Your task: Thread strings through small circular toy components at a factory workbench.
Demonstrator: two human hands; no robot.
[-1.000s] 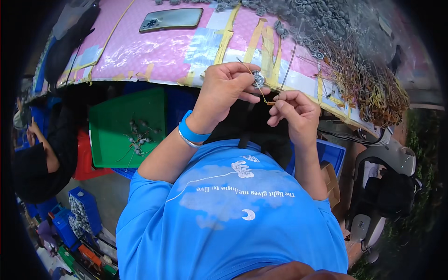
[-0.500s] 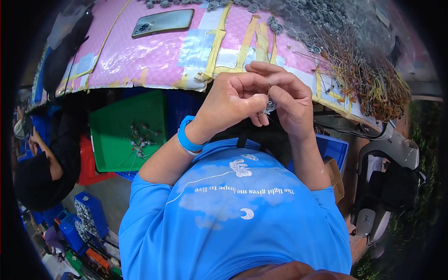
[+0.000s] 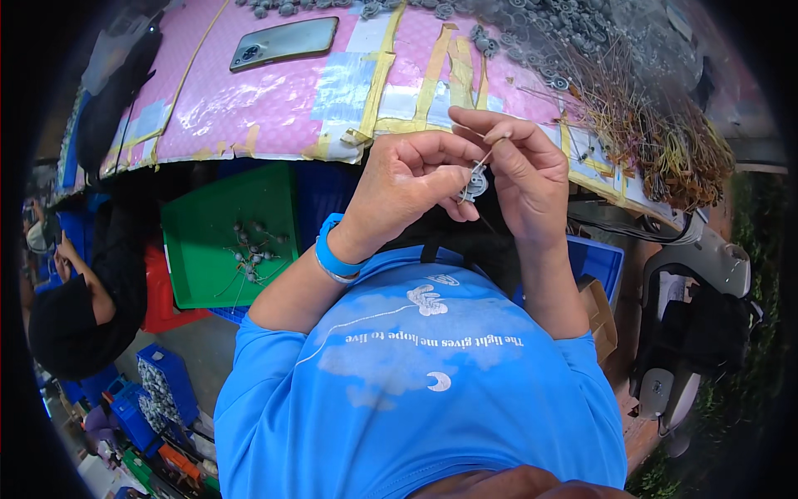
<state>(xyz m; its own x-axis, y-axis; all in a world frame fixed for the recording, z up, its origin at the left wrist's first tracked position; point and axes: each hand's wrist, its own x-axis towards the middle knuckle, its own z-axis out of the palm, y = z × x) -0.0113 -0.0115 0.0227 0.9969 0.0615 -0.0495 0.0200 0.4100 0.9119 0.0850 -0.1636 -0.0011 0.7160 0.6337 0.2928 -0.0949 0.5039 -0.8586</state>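
Note:
My left hand point(image 3: 409, 181) is closed, pinching a small round grey plastic part point(image 3: 475, 188) between thumb and fingers just off the table's front edge. Between thumb and forefinger, my right hand point(image 3: 532, 179) grips a thin wire point(image 3: 488, 155) that runs down to the grey part. Whether the wire passes through the part or only lies against it, I cannot tell. A bundle of loose wires point(image 3: 677, 162) with brownish ends lies on the table to the right of my hands. Farther back is a heap of similar grey parts point(image 3: 573, 23).
A phone point(image 3: 283, 44) lies on the pink, taped table point(image 3: 208, 104). Below its edge, a green tray point(image 3: 195, 218) holds several grey parts with wires. A blue bin point(image 3: 595, 264) and a scooter point(image 3: 694, 274) stand at right. Another person point(image 3: 75, 324) is at far left.
My right hand has shifted slightly right and away from my left, drawing the wire out into view. More of the grey part shows now.

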